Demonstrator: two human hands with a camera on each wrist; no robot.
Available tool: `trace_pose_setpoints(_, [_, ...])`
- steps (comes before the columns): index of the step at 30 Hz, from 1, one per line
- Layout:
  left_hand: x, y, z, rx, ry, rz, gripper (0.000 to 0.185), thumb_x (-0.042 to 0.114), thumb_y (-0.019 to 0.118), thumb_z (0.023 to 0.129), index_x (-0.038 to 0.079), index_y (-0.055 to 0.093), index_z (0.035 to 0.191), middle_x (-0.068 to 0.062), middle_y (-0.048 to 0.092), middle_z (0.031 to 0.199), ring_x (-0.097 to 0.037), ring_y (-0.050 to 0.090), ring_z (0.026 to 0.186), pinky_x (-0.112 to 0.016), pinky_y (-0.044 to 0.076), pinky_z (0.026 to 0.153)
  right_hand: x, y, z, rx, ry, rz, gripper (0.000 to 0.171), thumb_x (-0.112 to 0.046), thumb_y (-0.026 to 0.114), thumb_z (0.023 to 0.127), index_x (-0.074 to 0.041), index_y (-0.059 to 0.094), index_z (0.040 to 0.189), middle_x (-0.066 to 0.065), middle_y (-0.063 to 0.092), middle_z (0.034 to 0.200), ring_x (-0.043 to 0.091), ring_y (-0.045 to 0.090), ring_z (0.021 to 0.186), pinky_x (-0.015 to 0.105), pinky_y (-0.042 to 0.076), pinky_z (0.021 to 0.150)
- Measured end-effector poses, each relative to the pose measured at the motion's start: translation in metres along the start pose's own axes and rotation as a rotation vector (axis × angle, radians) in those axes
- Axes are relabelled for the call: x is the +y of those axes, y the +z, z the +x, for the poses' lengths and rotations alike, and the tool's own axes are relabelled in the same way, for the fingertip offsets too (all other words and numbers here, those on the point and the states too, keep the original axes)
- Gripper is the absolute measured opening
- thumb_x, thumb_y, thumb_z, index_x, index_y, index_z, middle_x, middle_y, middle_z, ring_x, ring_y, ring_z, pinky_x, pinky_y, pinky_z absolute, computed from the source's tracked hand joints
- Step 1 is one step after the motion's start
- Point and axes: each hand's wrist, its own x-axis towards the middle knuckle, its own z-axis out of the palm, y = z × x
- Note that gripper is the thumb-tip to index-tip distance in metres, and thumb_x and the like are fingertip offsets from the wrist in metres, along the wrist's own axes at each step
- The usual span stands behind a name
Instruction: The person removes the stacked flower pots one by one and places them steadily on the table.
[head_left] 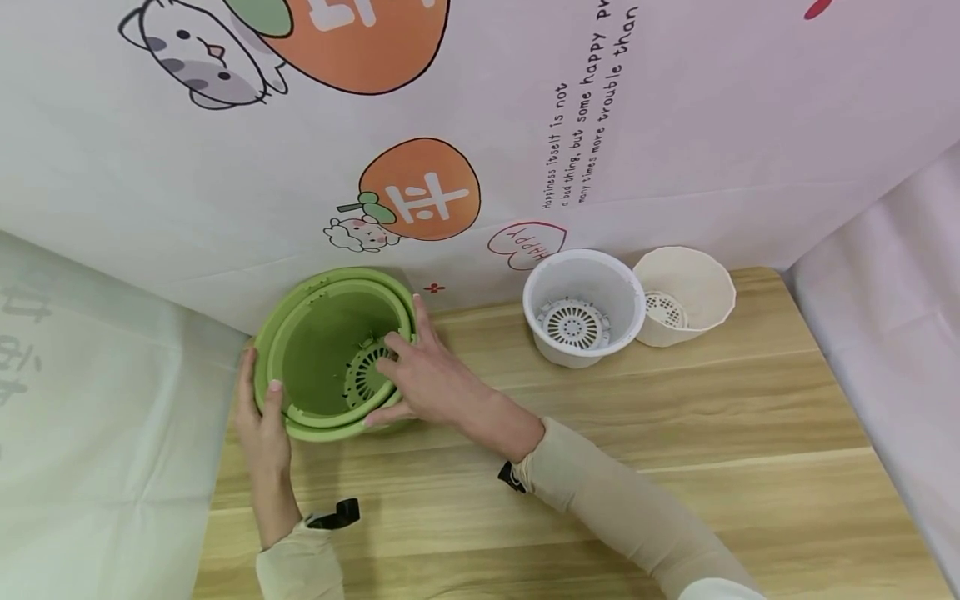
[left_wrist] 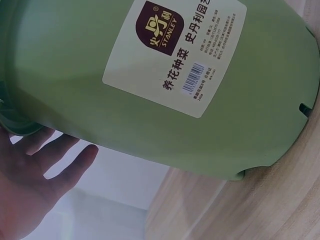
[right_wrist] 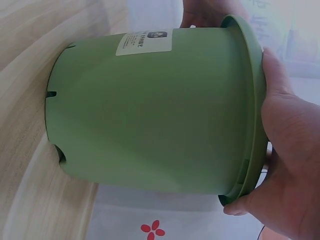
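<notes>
Green pots (head_left: 330, 354), one nested in the other, lie tipped at the worktop's (head_left: 675, 433) far-left corner. Left hand (head_left: 262, 425) grips the rims; right hand (head_left: 420, 375) curls over the rim, fingers inside. Step looks like pulling inner from outer. Next: brace outer w/ left, draw inner out.

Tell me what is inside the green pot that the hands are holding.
Inside the green pot sits a second green inner pot with a slotted drain grid at its bottom. The right hand covers part of the grid.
</notes>
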Motion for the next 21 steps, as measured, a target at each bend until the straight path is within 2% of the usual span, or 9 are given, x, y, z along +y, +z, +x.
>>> trace_pose_setpoints(5, [0.0022, -0.0006, -0.0013, -0.006, -0.002, -0.001, 0.053, 0.014, 0.044, 0.103, 0.001, 0.033, 0.153, -0.011, 0.028, 0.161, -0.023, 0.021, 0.149, -0.031, 0.012, 0.122, 0.0013, 0.0019, -0.0014, 0.050, 0.001, 0.051, 0.075, -0.082, 0.047, 0.080, -0.019, 0.071, 0.110, 0.002, 0.057, 0.108, 0.016, 0.054, 0.109, 0.065, -0.007, 0.116])
trace_pose_setpoints(10, [-0.0011, -0.0017, -0.0002, 0.002, 0.036, -0.017, 0.052, 0.018, 0.042, 0.105, -0.001, 0.033, 0.152, -0.013, 0.029, 0.160, -0.025, 0.023, 0.149, -0.027, 0.015, 0.121, 0.0038, 0.0030, -0.0022, 0.091, 0.010, 0.105, 0.072, -0.081, 0.055, 0.076, -0.018, 0.069, 0.108, 0.004, 0.050, 0.102, 0.014, 0.052, 0.096, 0.060, -0.004, 0.119])
trace_pose_setpoints(15, [-0.0043, -0.0012, 0.0001, 0.007, 0.046, 0.011, 0.051, 0.017, 0.041, 0.105, -0.002, 0.033, 0.152, -0.014, 0.030, 0.160, -0.027, 0.023, 0.149, -0.027, 0.015, 0.120, 0.0056, 0.0054, -0.0031, 0.127, 0.015, 0.129, 0.071, -0.080, 0.058, 0.074, -0.018, 0.071, 0.105, 0.002, 0.053, 0.102, 0.013, 0.055, 0.098, 0.059, -0.003, 0.119])
trace_pose_setpoints(20, [-0.0021, 0.0004, -0.0005, 0.001, 0.036, 0.001, 0.052, 0.018, 0.040, 0.105, -0.002, 0.032, 0.152, -0.014, 0.029, 0.160, -0.027, 0.022, 0.149, -0.027, 0.015, 0.120, 0.0080, 0.0084, -0.0054, 0.209, 0.021, 0.167, 0.069, -0.079, 0.066, 0.069, -0.014, 0.071, 0.093, 0.003, 0.057, 0.100, 0.016, 0.059, 0.100, 0.056, -0.001, 0.121])
trace_pose_setpoints(21, [-0.0010, 0.0009, -0.0006, -0.001, 0.034, -0.009, 0.052, 0.019, 0.040, 0.106, -0.002, 0.031, 0.152, -0.014, 0.029, 0.160, -0.026, 0.022, 0.149, -0.026, 0.015, 0.120, 0.0086, 0.0091, -0.0058, 0.226, 0.025, 0.174, 0.069, -0.079, 0.068, 0.068, -0.014, 0.070, 0.090, 0.003, 0.057, 0.100, 0.020, 0.059, 0.105, 0.055, 0.000, 0.121])
